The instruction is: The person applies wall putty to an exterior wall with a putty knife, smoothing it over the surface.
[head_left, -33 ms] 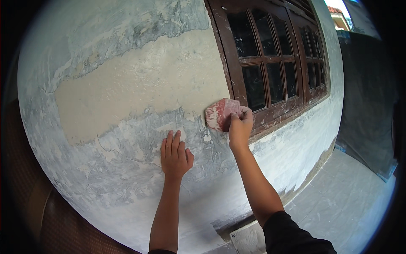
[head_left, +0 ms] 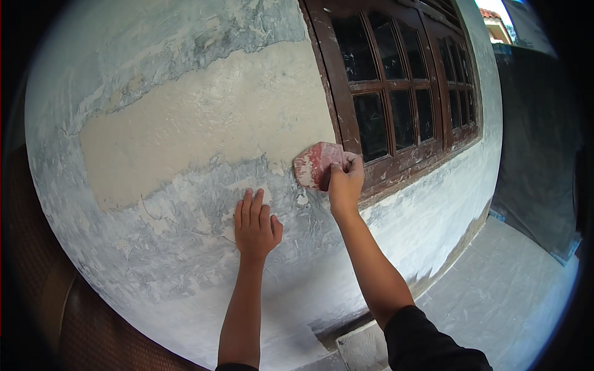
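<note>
A red putty scraper [head_left: 315,166], smeared with pale putty, is pinched in my right hand [head_left: 346,182]. Its broad edge meets the wall [head_left: 204,247] just left of the window frame, by the lower right corner of a beige putty patch [head_left: 204,123]. My left hand [head_left: 253,226] lies flat on the grey, uneven plaster below that patch, fingers pointing up and holding nothing.
A brown wooden window [head_left: 396,117] with dark panes is set in the wall at the right. Beyond the corner stands a large dark panel [head_left: 535,142]. A pale floor [head_left: 495,278] runs along the wall's foot, and brown woven material [head_left: 111,328] shows at lower left.
My right hand has shifted slightly left with the scraper, away from the window frame. The left hand keeps its place on the wall.
</note>
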Available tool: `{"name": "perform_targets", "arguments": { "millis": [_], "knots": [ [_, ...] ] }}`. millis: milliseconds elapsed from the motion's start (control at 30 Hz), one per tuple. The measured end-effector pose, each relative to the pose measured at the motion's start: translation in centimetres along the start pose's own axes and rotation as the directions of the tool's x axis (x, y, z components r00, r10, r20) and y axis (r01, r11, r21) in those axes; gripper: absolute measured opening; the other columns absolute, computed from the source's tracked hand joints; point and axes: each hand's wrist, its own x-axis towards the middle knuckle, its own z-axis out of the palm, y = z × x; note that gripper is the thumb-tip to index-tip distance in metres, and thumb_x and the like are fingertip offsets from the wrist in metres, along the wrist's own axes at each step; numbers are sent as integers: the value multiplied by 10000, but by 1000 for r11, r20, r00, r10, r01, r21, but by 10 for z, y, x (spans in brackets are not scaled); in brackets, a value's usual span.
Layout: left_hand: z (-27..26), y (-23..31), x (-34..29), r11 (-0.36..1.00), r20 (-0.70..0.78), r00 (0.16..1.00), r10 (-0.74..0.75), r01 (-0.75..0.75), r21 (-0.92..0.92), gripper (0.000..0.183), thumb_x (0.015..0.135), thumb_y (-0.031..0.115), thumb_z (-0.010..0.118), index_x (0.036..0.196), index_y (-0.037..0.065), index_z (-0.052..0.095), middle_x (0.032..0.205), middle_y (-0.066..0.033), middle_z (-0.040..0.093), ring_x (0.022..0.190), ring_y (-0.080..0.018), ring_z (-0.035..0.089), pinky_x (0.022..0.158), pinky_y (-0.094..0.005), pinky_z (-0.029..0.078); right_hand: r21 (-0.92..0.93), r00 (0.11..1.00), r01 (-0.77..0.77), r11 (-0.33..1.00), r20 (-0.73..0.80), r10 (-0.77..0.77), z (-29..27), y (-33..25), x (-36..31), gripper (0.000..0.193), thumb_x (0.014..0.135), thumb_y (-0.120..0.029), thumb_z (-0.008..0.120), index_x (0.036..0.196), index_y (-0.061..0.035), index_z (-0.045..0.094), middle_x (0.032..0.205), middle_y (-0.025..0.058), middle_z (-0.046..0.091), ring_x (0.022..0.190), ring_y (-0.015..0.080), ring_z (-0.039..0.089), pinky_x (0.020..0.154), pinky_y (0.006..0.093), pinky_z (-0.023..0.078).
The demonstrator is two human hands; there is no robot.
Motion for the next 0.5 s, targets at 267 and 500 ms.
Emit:
{"name": "perform_targets", "arguments": {
  "millis": [267,500],
  "knots": [
    [-1,0,0,1000,7,1000,-9,9,4,308,795,110,576,1084,39,495,1379,-166,508,1336,-381,435,1086,-533,341,115,985,-99,988,-130,113,-23,11,12,171,829,-20,574,997,9,569,943,89,604,846,167,562,811,288,456],
    [0,2,0,1000,-13,1000,-22,22,22,241,820,141,539,1041,45,550,1353,-145,549,1309,-365,481,1092,-505,360,125,966,-184,975,-159,203,-33,15,25,194,839,0,559,1032,8,545,953,80,609,844,154,568,788,271,454]
  ]
}}
